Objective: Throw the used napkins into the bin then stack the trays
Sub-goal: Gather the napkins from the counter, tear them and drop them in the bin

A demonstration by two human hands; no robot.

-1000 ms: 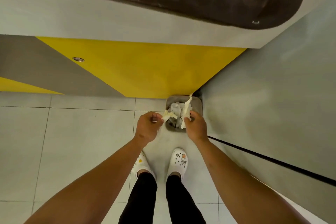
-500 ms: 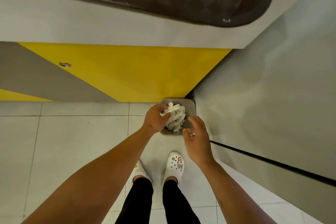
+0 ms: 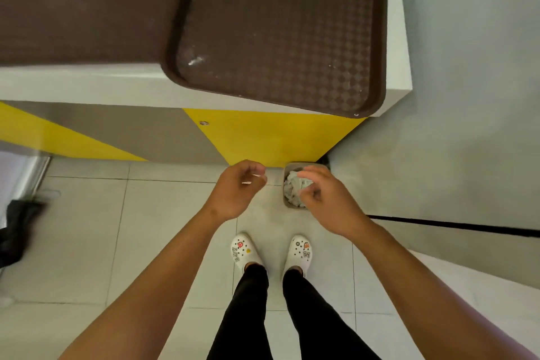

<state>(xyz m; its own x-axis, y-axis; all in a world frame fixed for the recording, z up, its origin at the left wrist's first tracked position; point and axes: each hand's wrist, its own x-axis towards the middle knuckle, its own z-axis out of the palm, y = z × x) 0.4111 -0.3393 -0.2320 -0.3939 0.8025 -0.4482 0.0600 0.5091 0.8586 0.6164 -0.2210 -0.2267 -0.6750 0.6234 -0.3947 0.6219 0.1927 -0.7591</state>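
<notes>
With both hands empty, the left hand (image 3: 233,193) and right hand (image 3: 324,199) hang loosely curled above the bin (image 3: 287,204), where the napkins (image 3: 292,187) appear heaped to the rim and may spill. Beyond the hands, two trays (image 3: 280,38) overlap on the bench (image 3: 87,82); the nearer overhangs and could tip when lifted.

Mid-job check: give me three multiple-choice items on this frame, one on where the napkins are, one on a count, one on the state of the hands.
1. Where are the crumpled napkins?
A. on a tray
B. in the bin
C. on the floor

2. How many brown trays show on the counter?
A. one
B. two
C. four

3. The left hand and right hand are:
A. both empty
B. both holding napkins
C. both on a tray

Key: 1 B, white paper fills the bin; 2 B, left tray beside right tray; 3 A, fingers loosely curled around nothing.
</notes>
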